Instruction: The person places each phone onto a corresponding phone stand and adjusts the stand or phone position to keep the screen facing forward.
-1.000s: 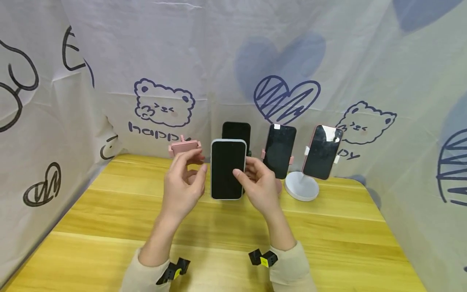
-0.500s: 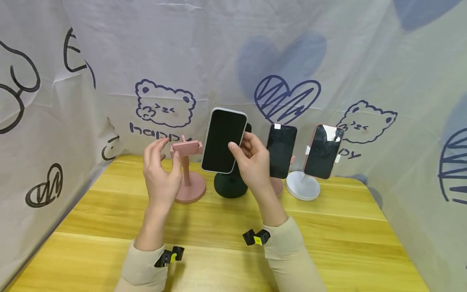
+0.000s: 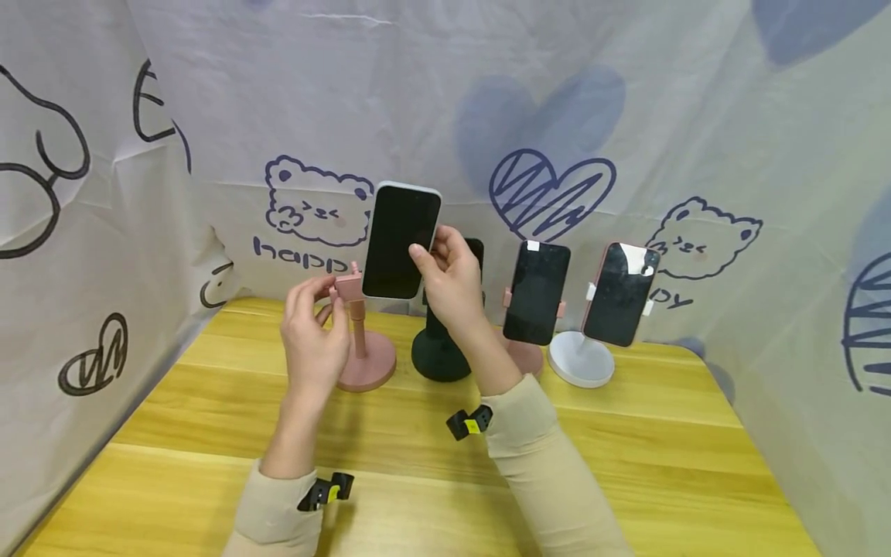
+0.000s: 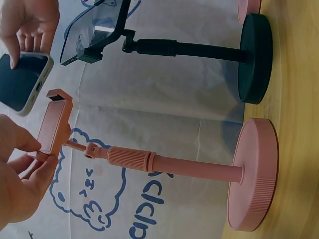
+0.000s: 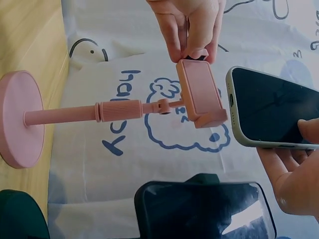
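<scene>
My right hand (image 3: 455,282) grips a smartphone (image 3: 400,241) in a pale case by its right edge, thumb on the dark screen. The phone is off the table, its lower end beside the clamp of a pink phone stand (image 3: 366,360). My left hand (image 3: 313,333) pinches the left end of that clamp (image 4: 54,124) between thumb and fingers. In the right wrist view the clamp (image 5: 199,89) has no phone in it, and the phone (image 5: 274,107) is close to its free end, apart from it.
To the right, a dark green stand (image 3: 440,356) holds a phone, partly behind my right hand. Further right are a second pink stand (image 3: 524,356) with a phone (image 3: 536,294) and a white stand (image 3: 581,360) with another phone (image 3: 621,294). A printed cloth (image 3: 418,116) hangs behind the table.
The phone in my right hand has moved up and left, from before the green stand to the pink clamp. My left hand, earlier free beside it, now pinches the clamp's left end.
</scene>
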Action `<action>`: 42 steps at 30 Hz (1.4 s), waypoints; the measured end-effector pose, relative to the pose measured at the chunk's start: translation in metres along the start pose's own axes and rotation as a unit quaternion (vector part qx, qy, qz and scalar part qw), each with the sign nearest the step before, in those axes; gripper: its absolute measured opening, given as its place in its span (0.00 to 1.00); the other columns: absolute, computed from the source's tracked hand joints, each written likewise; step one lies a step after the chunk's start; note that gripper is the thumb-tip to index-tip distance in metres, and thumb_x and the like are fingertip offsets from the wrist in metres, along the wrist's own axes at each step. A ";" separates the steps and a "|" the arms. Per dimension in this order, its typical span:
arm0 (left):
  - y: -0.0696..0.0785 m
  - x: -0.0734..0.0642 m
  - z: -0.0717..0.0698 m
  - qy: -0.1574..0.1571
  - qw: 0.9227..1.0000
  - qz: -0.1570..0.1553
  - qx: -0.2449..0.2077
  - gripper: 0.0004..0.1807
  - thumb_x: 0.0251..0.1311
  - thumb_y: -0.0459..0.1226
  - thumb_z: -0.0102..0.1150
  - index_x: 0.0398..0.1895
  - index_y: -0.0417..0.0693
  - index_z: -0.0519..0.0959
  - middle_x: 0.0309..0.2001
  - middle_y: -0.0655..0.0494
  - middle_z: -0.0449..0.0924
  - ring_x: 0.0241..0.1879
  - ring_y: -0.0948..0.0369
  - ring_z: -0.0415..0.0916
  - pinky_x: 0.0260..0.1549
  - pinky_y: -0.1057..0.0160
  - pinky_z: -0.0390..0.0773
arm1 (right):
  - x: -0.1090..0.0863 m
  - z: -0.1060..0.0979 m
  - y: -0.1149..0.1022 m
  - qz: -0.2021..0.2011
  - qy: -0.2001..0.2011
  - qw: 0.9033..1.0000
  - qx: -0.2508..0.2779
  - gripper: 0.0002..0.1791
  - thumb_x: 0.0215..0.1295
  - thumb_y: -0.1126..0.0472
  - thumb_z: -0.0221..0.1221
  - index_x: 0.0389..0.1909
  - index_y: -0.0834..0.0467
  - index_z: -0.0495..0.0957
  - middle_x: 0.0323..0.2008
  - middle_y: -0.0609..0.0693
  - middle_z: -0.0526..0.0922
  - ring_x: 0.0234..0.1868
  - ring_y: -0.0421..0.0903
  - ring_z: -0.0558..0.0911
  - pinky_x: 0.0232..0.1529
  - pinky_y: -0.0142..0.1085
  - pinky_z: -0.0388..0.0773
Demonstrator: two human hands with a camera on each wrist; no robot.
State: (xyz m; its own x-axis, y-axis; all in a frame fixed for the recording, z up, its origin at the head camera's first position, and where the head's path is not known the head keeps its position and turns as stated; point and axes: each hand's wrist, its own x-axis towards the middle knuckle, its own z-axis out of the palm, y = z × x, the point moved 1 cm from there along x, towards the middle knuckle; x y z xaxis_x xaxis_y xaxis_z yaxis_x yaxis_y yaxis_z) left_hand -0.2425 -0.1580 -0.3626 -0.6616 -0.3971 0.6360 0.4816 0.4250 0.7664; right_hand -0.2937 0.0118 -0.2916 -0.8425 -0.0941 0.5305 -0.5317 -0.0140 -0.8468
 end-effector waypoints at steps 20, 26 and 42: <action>-0.001 -0.001 0.000 0.003 1.000 0.000 -0.004 0.16 0.69 0.22 0.56 0.58 0.24 0.75 0.57 0.34 0.72 0.58 0.49 0.77 0.55 0.71 0.80 | 0.021 0.033 0.002 0.055 -0.053 0.996 0.049 0.19 0.78 0.67 0.57 0.64 0.69 0.71 0.56 0.65 0.82 0.56 0.56 0.85 0.53 0.37 0.84; 0.001 -0.002 -0.001 0.004 1.000 -0.010 0.011 0.19 0.69 0.23 0.57 0.61 0.25 0.74 0.59 0.34 0.73 0.59 0.49 0.77 0.56 0.69 0.80 | 0.020 0.034 0.010 0.064 -0.074 0.994 0.044 0.18 0.78 0.66 0.56 0.64 0.67 0.71 0.55 0.63 0.82 0.57 0.55 0.85 0.57 0.41 0.84; -0.001 -0.001 -0.002 0.017 0.999 -0.031 0.005 0.17 0.69 0.26 0.60 0.59 0.27 0.77 0.53 0.35 0.81 0.54 0.48 0.82 0.51 0.69 0.82 | 0.024 0.023 0.018 0.050 -0.148 0.988 -0.021 0.21 0.77 0.69 0.57 0.66 0.68 0.65 0.58 0.66 0.82 0.57 0.57 0.84 0.45 0.33 0.77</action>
State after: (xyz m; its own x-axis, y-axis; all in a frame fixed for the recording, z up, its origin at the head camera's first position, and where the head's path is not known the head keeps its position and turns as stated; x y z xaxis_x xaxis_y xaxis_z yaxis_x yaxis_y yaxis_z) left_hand -0.2414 -0.1602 -0.3640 -0.6702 -0.4510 0.5894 0.4336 0.4066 0.8042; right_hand -0.3213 -0.0140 -0.2950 -0.8322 -0.3793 0.4045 -0.4550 0.0504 -0.8890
